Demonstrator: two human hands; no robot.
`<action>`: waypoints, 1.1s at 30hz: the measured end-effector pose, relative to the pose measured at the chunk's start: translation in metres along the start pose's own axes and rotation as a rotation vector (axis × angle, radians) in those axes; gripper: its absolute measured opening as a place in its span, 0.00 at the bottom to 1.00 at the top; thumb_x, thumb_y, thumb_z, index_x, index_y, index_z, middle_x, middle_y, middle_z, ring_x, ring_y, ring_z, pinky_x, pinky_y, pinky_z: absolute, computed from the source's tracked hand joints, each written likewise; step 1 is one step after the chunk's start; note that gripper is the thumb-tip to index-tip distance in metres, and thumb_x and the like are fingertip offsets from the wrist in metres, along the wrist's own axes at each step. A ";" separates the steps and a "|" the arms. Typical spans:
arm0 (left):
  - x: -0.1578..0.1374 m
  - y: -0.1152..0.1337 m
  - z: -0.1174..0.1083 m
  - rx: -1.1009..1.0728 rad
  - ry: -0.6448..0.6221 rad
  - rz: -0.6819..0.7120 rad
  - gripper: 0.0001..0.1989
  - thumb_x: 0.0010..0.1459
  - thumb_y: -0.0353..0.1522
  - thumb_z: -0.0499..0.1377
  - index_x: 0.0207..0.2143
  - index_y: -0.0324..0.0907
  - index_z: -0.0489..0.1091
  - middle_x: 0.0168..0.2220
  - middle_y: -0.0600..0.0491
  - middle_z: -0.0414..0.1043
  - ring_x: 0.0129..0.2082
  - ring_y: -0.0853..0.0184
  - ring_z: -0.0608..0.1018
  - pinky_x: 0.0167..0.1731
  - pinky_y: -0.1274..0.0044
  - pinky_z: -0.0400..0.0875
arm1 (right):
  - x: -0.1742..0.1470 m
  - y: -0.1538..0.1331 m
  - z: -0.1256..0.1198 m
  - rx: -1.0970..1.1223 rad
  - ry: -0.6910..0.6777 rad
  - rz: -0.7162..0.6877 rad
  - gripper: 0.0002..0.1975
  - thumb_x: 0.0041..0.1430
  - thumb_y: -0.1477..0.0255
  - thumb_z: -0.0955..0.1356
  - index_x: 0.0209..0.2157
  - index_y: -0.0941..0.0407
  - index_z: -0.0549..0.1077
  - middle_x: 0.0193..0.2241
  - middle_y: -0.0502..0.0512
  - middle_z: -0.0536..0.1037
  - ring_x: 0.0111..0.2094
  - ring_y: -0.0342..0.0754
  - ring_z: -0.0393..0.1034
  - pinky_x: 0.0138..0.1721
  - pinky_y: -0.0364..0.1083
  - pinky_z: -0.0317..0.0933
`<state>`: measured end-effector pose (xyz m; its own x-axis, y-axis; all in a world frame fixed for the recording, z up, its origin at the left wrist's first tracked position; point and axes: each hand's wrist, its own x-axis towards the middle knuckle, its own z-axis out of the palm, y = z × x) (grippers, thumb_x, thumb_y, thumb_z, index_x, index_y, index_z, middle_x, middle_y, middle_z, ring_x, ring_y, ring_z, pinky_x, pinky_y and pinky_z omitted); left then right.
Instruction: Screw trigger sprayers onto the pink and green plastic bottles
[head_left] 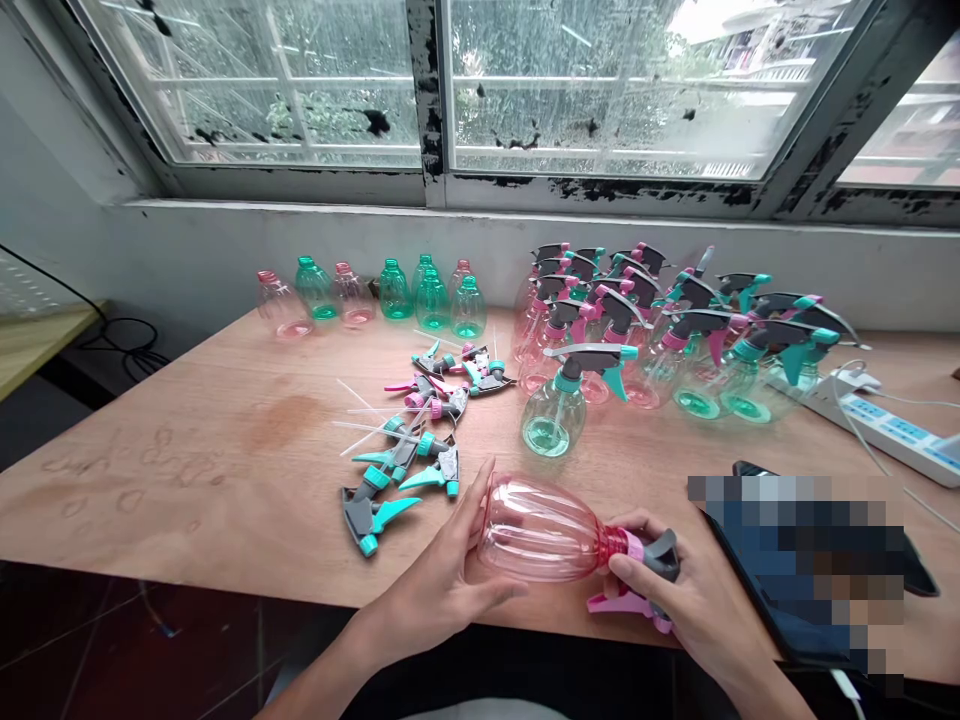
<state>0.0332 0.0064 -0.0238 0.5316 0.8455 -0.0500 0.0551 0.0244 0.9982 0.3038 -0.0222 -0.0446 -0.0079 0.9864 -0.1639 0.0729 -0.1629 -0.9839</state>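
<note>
A clear pink spray bottle [540, 530] lies on its side in the air between my hands, above the table's front edge. My left hand [439, 575] cups its base, index finger along the upper side and thumb along the lower. The neck and the grey-and-pink trigger head [656, 560] are in the grip of my right hand [686, 590], thumb over the collar and fingers partly hidden behind. Beyond stands a green spray bottle [555, 415] with its trigger head fitted. Left of it are loose trigger heads [401, 455] with thin clear tubes, in teal, pink and grey.
Several headless pink and green bottles [431, 300] stand at the back, by the wall. Many bottles with trigger heads [637, 340] crowd the back right. A white power strip [900, 430] with cables lies at the right edge, and a dark tablet [757, 560] lies right of my hands.
</note>
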 end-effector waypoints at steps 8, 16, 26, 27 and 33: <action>-0.002 0.000 0.000 0.064 -0.009 -0.022 0.54 0.58 0.34 0.69 0.73 0.55 0.32 0.75 0.47 0.40 0.73 0.51 0.51 0.70 0.59 0.50 | 0.000 -0.001 0.001 -0.012 0.022 -0.010 0.18 0.53 0.55 0.75 0.37 0.54 0.77 0.21 0.49 0.75 0.21 0.47 0.69 0.15 0.40 0.63; -0.001 0.000 0.001 0.109 0.017 -0.020 0.59 0.56 0.34 0.70 0.72 0.54 0.27 0.75 0.47 0.40 0.73 0.53 0.50 0.70 0.61 0.48 | -0.001 -0.006 0.004 0.018 0.039 0.026 0.18 0.49 0.56 0.78 0.35 0.54 0.79 0.19 0.49 0.75 0.21 0.50 0.72 0.14 0.42 0.66; -0.002 0.000 -0.003 0.227 -0.007 0.035 0.52 0.62 0.34 0.65 0.72 0.55 0.28 0.75 0.48 0.40 0.74 0.53 0.47 0.71 0.59 0.42 | -0.001 -0.005 0.003 0.002 0.045 0.012 0.20 0.50 0.54 0.77 0.36 0.55 0.78 0.20 0.49 0.76 0.20 0.48 0.72 0.15 0.41 0.66; -0.002 0.001 -0.002 0.219 -0.012 0.045 0.53 0.62 0.34 0.65 0.72 0.55 0.27 0.74 0.48 0.41 0.73 0.53 0.48 0.71 0.59 0.44 | -0.001 -0.005 0.003 0.002 0.043 0.005 0.19 0.50 0.54 0.77 0.36 0.55 0.79 0.20 0.50 0.76 0.21 0.49 0.72 0.15 0.41 0.67; -0.002 0.005 0.001 0.074 -0.026 -0.055 0.59 0.57 0.35 0.70 0.72 0.54 0.27 0.73 0.45 0.44 0.69 0.50 0.60 0.66 0.61 0.60 | 0.000 -0.003 0.001 -0.010 -0.004 0.015 0.18 0.52 0.55 0.76 0.37 0.54 0.78 0.19 0.48 0.75 0.19 0.47 0.69 0.15 0.41 0.62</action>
<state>0.0332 0.0047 -0.0183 0.5482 0.8296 -0.1061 0.1463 0.0298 0.9888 0.3031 -0.0217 -0.0422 -0.0111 0.9839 -0.1786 0.0826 -0.1771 -0.9807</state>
